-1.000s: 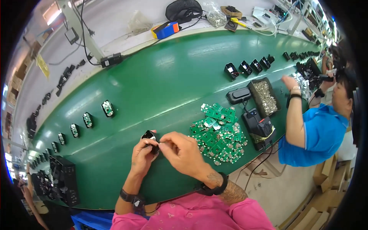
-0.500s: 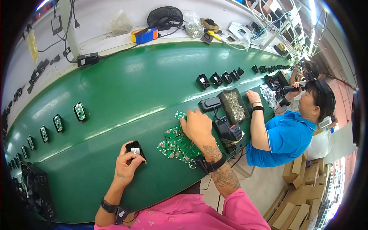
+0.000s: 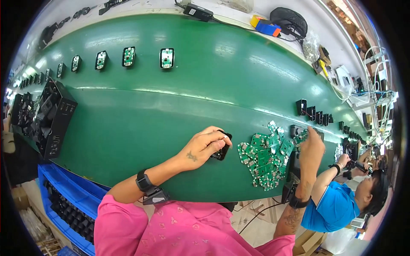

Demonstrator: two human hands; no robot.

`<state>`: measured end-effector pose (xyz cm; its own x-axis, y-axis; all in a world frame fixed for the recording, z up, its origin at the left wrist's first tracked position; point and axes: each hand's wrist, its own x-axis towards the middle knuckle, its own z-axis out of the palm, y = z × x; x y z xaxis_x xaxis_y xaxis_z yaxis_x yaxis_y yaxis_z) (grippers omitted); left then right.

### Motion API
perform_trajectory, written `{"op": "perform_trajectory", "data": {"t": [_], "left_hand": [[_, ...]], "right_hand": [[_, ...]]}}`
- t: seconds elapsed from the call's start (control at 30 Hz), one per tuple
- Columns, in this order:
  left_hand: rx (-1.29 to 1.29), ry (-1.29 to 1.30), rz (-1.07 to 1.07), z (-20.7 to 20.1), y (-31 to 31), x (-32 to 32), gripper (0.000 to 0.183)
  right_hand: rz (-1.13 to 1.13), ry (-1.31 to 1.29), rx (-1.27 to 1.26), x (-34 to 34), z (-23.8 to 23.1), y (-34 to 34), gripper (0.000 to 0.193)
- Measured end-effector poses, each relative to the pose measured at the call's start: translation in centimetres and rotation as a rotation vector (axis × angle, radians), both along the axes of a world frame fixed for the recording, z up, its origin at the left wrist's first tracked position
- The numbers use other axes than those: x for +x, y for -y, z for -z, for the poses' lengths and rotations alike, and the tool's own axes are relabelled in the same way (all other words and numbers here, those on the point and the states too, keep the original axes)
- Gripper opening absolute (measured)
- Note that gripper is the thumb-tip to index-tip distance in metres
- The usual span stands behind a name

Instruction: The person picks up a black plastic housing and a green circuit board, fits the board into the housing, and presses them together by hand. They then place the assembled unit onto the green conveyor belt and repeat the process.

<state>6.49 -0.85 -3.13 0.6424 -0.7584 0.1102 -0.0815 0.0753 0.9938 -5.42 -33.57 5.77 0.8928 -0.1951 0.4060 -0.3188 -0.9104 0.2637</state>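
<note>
My left hand (image 3: pixel 197 150) is closed around a small black plastic housing (image 3: pixel 221 152), holding it just above the green bench. Thumb and fingers cover part of its open side. To the right of it, a loose heap of green circuit boards (image 3: pixel 264 162) is spread on the bench. My right hand (image 3: pixel 312 150) is beyond the heap's right side, its fingertips pinching one green circuit board (image 3: pixel 301 136). Black housings with green boards in them, the nearest one (image 3: pixel 166 58) upright, form a curved row at the far left.
Several black housings (image 3: pixel 311 113) stand in a row at right. A black box of dark parts (image 3: pixel 64 123) sits at left, above a blue crate (image 3: pixel 89 200) beside the bench. A person in a blue shirt (image 3: pixel 333 207) works at right. A shelf with cables runs along the back.
The view has swung left, bringing the black box and blue crate into sight. My right hand has lifted a circuit board off the heap. My left hand still grips the housing, now partly covered by its fingers.
</note>
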Motion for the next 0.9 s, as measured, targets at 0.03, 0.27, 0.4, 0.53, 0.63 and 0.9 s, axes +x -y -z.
{"op": "perform_trajectory", "data": {"t": [0.03,0.27,0.4,0.53,0.63,0.9], "left_hand": [[0.002,-0.005,-0.007,0.1,-0.2,-0.1,0.029],[0.044,0.160,-0.025,-0.4,0.2,-0.7,0.025],[0.048,0.248,-0.071,0.2,0.8,-0.9,0.021],[0.104,0.240,-0.046,-0.2,0.7,-1.4,0.021],[0.168,0.259,-0.051,-0.3,0.4,-1.4,0.021],[0.093,0.256,-0.025,-0.8,1.9,-1.3,0.019]], "right_hand": [[0.057,0.158,0.423,0.0,-1.2,-1.5,0.028],[0.017,0.353,1.501,1.1,1.9,-13.6,0.020],[0.023,0.512,1.707,2.7,5.7,-17.2,0.019],[0.056,0.582,1.754,3.4,5.1,-18.2,0.019],[-0.011,0.569,1.716,4.0,4.7,-18.7,0.020],[0.088,0.538,1.476,3.1,5.2,-17.9,0.018]]}}
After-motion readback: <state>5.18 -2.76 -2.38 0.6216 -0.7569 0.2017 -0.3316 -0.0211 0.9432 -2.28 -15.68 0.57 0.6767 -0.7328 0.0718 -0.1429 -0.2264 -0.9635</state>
